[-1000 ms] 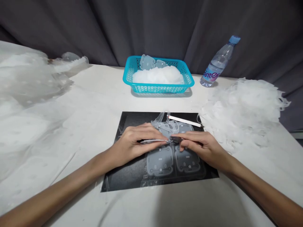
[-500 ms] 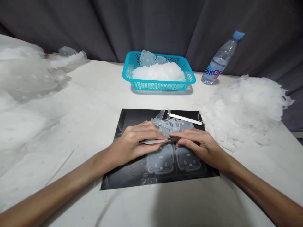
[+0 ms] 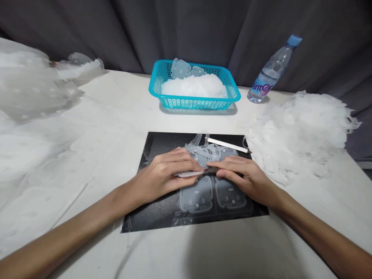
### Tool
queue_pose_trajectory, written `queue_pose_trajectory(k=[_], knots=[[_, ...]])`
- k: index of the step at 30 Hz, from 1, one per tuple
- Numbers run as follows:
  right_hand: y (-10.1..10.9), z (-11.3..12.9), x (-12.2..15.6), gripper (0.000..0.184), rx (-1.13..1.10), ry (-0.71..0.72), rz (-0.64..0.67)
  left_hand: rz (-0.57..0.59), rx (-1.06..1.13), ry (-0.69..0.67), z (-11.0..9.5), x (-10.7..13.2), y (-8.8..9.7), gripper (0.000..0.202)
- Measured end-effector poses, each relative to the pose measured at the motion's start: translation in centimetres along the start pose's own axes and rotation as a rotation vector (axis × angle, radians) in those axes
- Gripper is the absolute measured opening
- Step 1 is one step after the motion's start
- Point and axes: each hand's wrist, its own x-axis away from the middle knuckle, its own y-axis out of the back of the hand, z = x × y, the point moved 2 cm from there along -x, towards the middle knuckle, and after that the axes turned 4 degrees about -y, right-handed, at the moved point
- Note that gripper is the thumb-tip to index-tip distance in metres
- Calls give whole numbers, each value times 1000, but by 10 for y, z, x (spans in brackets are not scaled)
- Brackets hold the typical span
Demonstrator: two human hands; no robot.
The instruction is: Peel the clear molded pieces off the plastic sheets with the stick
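My left hand (image 3: 171,170) pinches a small translucent silicone-like piece (image 3: 186,174) between thumb and fingers above the black mat (image 3: 159,209). My right hand (image 3: 240,170) is closed around a dark, thin metal tool (image 3: 212,169); whether it is a blade or tweezers I cannot tell. Its tip meets the edge of the held piece by my left fingertips. Below the hands lies a translucent moulded sheet (image 3: 197,199) with rounded panels, partly hidden by my fingers. Thin clear trimmings (image 3: 207,152) rest on its far part.
A white pen-like stick (image 3: 228,145) lies at the mat's far edge. Behind stands a turquoise basket (image 3: 194,102) holding translucent pieces. A water bottle (image 3: 271,73) is to its right. Heaps of clear scraps (image 3: 308,135) and moulded sheets (image 3: 26,85) cover the table's right and left sides.
Both hands keep nearly the same pose, with the tool still at the held piece. The whole view has shifted very slightly.
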Motion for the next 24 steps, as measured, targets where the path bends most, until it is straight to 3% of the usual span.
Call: queue_pose_trajectory(k=[24], knots=[[1, 1, 0, 29, 5, -3, 17, -4, -11, -25, 0, -2, 0, 18]])
